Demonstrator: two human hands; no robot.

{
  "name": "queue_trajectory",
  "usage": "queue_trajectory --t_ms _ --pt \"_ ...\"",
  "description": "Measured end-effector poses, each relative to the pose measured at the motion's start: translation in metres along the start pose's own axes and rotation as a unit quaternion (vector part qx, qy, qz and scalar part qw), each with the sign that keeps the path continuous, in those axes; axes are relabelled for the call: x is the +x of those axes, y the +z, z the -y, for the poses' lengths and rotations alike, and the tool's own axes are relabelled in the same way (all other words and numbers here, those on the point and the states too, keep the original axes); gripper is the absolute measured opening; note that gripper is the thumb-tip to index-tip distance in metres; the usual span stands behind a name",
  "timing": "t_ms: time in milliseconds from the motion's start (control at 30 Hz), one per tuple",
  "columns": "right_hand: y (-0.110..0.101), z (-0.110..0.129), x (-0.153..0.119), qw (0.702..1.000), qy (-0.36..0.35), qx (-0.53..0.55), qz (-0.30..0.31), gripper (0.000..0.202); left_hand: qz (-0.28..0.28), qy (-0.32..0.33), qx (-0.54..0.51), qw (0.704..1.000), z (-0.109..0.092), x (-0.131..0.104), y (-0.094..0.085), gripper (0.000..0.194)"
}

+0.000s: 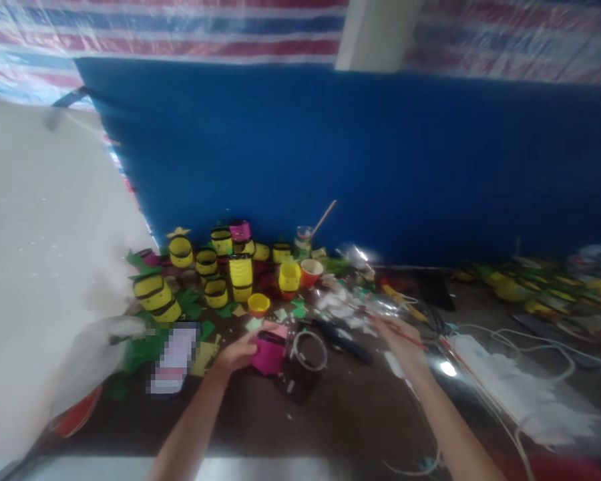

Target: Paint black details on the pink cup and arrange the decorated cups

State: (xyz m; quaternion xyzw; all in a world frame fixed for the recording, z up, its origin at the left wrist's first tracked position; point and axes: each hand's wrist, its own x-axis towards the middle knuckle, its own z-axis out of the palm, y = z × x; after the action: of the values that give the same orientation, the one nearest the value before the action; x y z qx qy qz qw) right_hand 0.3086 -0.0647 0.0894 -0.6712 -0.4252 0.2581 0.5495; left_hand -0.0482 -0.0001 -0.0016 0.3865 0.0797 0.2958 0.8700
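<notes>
My left hand (238,355) is closed on a magenta cup-like band (268,354) with a dark upper edge, just above the dark table. Pale pink pieces (276,329) show right behind it. To its right lies a clear roll of tape (309,351). My right hand (403,339) is farther right, blurred, its fingers closed around a thin red stick (411,339); whether this is a pen or a brush I cannot tell. Beyond that hand lie crumpled clear plastic (383,306) and a yellow-handled tool (405,302). A dark, long-handled tool (348,344) rests between my hands.
Several yellow bands with black stripes (240,277) stand at the back left among green scraps. A phone (176,357) lies at left, near a white bag (93,354). A jar with a stick (304,240) stands behind. White cables and a power strip (505,381) cover the right.
</notes>
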Motion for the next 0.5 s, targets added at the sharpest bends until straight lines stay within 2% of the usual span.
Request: queue_trajectory --t_ms 100,167,333,367,433,500 --pt "0.004 -0.011 0.005 0.991 -0.010 -0.128 0.030 0.024 -0.001 0.001 0.002 1.000 -0.001 0.000 0.002 0.076" --pt "0.004 -0.012 0.007 0.983 -0.018 -0.176 0.039 0.022 0.002 0.001 -0.001 1.000 -0.001 -0.001 0.002 0.075" --pt "0.000 0.012 -0.007 0.979 -0.060 -0.196 0.018 0.019 -0.014 -0.002 -0.033 0.999 0.008 -0.002 -0.010 0.068" --pt "0.002 0.019 -0.015 0.977 -0.078 -0.197 0.010 0.021 -0.023 -0.003 -0.047 0.999 0.010 -0.002 -0.013 0.067" --pt "0.013 0.030 -0.036 0.965 -0.164 -0.200 -0.047 0.022 -0.043 -0.007 -0.068 0.997 0.015 -0.003 -0.019 0.065" --pt "0.035 0.035 -0.058 0.951 -0.232 -0.194 -0.069 0.019 -0.060 -0.013 -0.078 0.995 0.018 -0.005 -0.024 0.061"
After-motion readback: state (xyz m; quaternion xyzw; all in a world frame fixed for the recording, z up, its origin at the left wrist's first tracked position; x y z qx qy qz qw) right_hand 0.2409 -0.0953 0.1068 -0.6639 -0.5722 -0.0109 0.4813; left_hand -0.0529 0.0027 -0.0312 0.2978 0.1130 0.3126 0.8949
